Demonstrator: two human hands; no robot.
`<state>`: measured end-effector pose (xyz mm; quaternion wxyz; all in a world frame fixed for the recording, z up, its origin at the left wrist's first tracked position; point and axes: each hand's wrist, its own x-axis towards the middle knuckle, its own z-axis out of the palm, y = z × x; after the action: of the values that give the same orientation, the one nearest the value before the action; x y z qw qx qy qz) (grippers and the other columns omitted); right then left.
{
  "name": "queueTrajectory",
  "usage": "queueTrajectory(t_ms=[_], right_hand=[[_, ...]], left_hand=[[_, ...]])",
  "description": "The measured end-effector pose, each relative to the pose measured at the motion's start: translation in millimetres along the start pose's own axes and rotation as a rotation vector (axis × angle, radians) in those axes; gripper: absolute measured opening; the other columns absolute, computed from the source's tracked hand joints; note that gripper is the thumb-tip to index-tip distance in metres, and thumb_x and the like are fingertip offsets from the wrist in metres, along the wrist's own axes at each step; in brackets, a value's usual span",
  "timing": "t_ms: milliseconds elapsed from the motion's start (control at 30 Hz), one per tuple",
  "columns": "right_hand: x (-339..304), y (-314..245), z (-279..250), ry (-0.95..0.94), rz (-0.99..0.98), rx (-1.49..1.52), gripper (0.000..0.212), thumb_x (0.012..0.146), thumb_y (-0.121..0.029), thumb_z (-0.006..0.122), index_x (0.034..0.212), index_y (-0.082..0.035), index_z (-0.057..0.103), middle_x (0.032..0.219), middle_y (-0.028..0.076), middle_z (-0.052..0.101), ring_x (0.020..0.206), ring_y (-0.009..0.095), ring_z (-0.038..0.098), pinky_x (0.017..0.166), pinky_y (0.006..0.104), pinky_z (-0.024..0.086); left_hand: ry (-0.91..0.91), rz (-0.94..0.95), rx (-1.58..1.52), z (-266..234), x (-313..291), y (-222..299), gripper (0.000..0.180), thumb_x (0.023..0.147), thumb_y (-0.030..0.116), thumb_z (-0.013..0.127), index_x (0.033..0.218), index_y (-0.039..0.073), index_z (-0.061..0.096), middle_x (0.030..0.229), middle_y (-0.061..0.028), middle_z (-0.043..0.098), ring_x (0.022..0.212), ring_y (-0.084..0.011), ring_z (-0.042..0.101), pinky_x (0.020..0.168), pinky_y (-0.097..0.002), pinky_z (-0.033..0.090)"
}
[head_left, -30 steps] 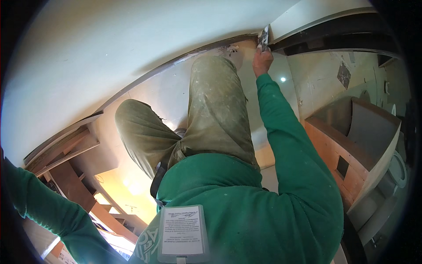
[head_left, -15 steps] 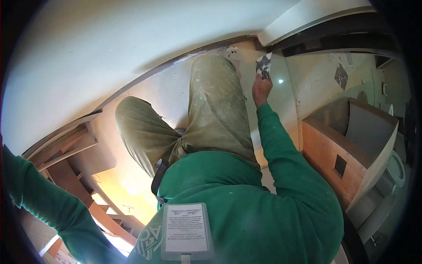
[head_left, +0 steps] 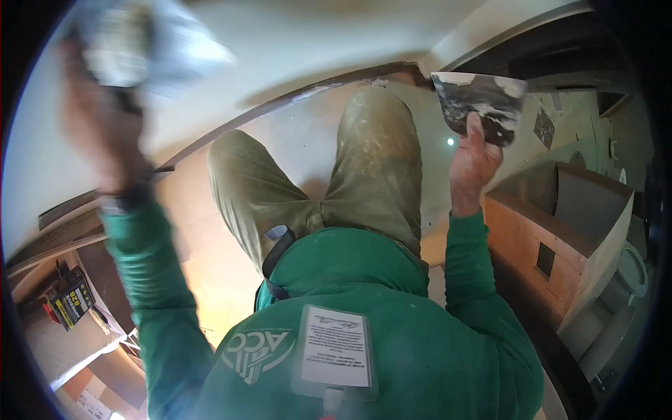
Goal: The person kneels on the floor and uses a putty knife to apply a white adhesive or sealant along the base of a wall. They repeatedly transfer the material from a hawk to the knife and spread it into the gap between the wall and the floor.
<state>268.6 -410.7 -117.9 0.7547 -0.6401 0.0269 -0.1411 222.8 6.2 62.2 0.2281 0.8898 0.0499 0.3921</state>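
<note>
My right hand (head_left: pixel 474 164) grips a flat scraper blade (head_left: pixel 498 103), dark and smeared with white paste, the thumb laid along its face. It is held up in front of the far right corner. On the left, my raised left hand (head_left: pixel 105 136) is blurred by motion. It is closed around a broad silvery flat tool (head_left: pixel 185 52), with a pale cream lump on it and a dark part at the fingers. That tool is in front of the large white wall (head_left: pixel 294 38); whether it touches the wall cannot be told.
Between my arms are my bent knees (head_left: pixel 378 140). A brown strip (head_left: pixel 273 101) edges the white wall. To the right stands an open wooden box unit (head_left: pixel 532 241), with a white toilet (head_left: pixel 632 269) beyond it. At left, a shelf holds a black and yellow package (head_left: pixel 70 301).
My left hand has come up into view with the flat tool. The right hand has moved right and nearer, turning the scraper's broad face into view. My knees have shifted right.
</note>
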Motion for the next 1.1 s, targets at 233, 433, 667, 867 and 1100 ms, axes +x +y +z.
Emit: queueTrajectory(t_ms=[233, 433, 667, 867, 1100], right_hand=[[-46.5, -74.4, 73.1, -0.253, -0.131, 0.390, 0.030, 0.095, -0.002, 0.056, 0.124, 0.003, 0.058, 0.122, 0.012, 0.062, 0.115, 0.024, 0.059, 0.104, 0.0376, 0.044], [-60.0, -75.7, 75.7, -0.816, -0.374, -0.283, 0.049, 0.082, 0.009, 0.054, 0.130, 0.000, 0.058, 0.130, 0.019, 0.058, 0.119, 0.035, 0.058, 0.101, 0.0416, 0.046], [-26.4, -45.1, 72.1, -0.954, -0.674, -0.549, 0.072, 0.062, 0.016, 0.048, 0.132, 0.000, 0.057, 0.129, 0.021, 0.057, 0.120, 0.040, 0.056, 0.100, 0.0464, 0.048], [-9.8, -45.2, 58.4, -0.967, -0.800, -0.644, 0.070, 0.060, 0.016, 0.050, 0.128, 0.001, 0.059, 0.125, 0.021, 0.058, 0.120, 0.041, 0.056, 0.101, 0.0477, 0.048], [1.6, -70.4, 16.7, -0.755, -0.172, -0.338, 0.030, 0.086, 0.003, 0.058, 0.115, 0.000, 0.064, 0.109, 0.010, 0.064, 0.100, 0.020, 0.061, 0.087, 0.0325, 0.050]], left_hand=[[-0.082, -1.319, -1.395, 91.6, -139.7, 67.9, 0.042, 0.103, 0.034, 0.049, 0.129, 0.001, 0.053, 0.117, -0.0091, 0.064, 0.102, -0.0208, 0.065, 0.090, -0.0381, 0.056], [0.036, -1.226, -1.367, 81.0, -131.7, 88.0, 0.034, 0.101, 0.032, 0.053, 0.118, 0.004, 0.058, 0.104, -0.0067, 0.066, 0.091, -0.0157, 0.067, 0.074, -0.0317, 0.059], [0.182, -1.108, -1.312, 74.6, -130.7, 97.0, 0.031, 0.101, 0.030, 0.055, 0.114, 0.002, 0.058, 0.105, -0.0063, 0.067, 0.090, -0.0145, 0.066, 0.076, -0.0311, 0.057], [0.209, -1.159, -1.338, 69.3, -140.1, 100.5, 0.030, 0.100, 0.029, 0.056, 0.113, 0.003, 0.058, 0.103, -0.0060, 0.067, 0.090, -0.0148, 0.067, 0.077, -0.0319, 0.058], [0.316, -1.089, -1.407, 70.5, -140.6, 115.6, 0.027, 0.101, 0.025, 0.056, 0.116, 0.003, 0.062, 0.108, -0.0048, 0.067, 0.095, -0.0143, 0.065, 0.083, -0.0310, 0.053]])
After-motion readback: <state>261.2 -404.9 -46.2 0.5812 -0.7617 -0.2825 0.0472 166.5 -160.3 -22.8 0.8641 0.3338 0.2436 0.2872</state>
